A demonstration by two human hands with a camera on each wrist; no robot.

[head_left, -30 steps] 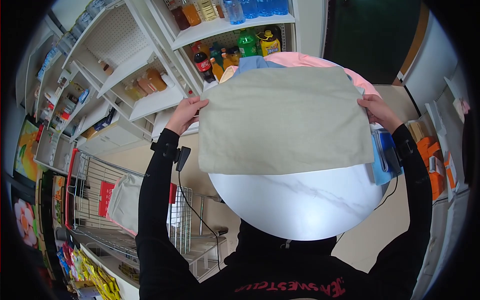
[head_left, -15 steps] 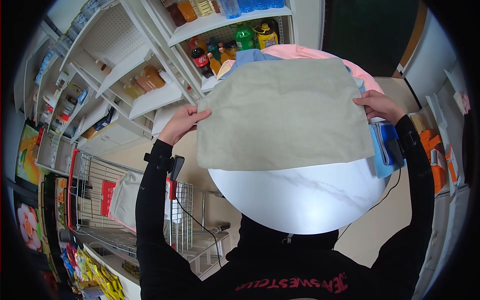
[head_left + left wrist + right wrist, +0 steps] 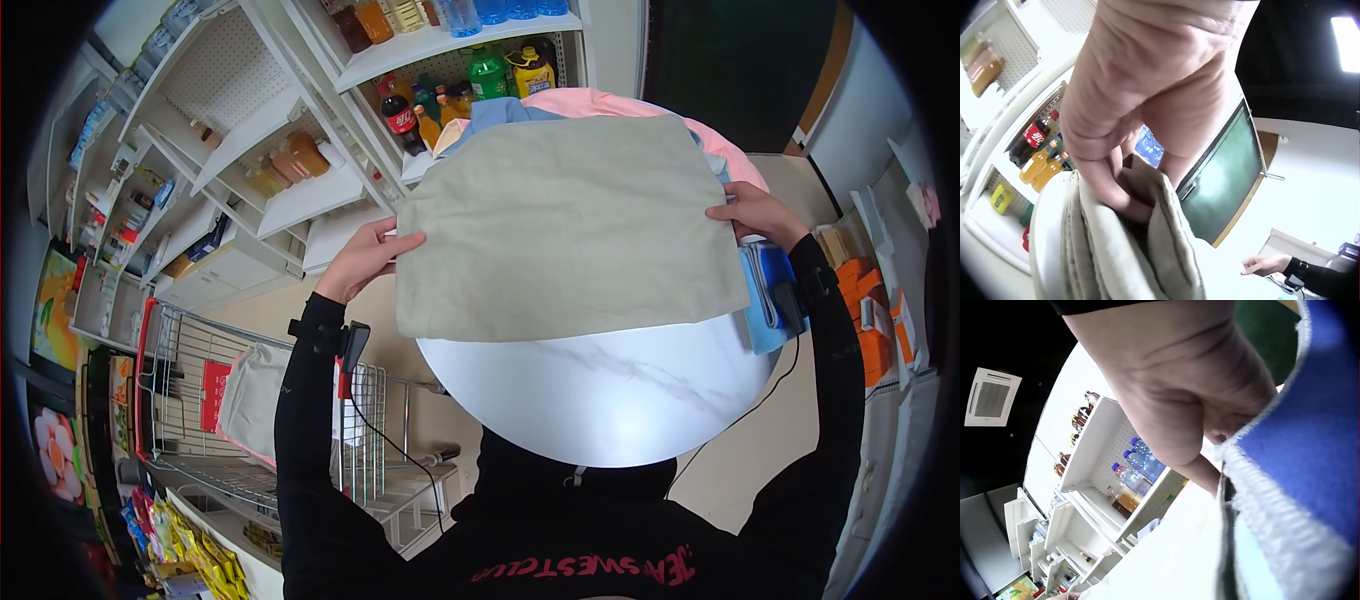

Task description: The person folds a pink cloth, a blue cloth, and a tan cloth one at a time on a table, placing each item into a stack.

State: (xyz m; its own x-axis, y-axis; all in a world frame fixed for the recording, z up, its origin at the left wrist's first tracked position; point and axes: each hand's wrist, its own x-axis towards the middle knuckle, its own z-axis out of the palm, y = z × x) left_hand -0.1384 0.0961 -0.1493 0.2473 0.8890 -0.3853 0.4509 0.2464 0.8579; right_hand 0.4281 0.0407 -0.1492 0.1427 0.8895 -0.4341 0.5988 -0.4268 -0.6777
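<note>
A folded grey-green cloth [image 3: 570,230] lies spread over the round white marble-patterned table [image 3: 590,400]. At its left edge my left hand [image 3: 362,260] pinches the fabric, thumb on top. The left wrist view shows fingers of that hand [image 3: 1147,81] tucked between the cloth's stacked layers [image 3: 1116,250]. My right hand [image 3: 762,213] grips the opposite edge, thumb on the upper side. In the right wrist view a blue fuzzy cloth [image 3: 1316,437] with a pale edge covers part of the right hand [image 3: 1191,394] and hides its fingertips.
Pink cloth [image 3: 625,102] and blue-grey cloth [image 3: 500,112] lie behind the grey-green one. Folded blue cloths [image 3: 765,310] sit at the table's right edge. A shopping cart [image 3: 170,400] holding a pale cloth bundle [image 3: 255,395] stands at left. Bottle shelves [image 3: 460,60] rise beyond.
My left hand has slid a little toward me along the cloth's left edge. The right hand keeps its grip almost in place. The head view has shifted slightly.
</note>
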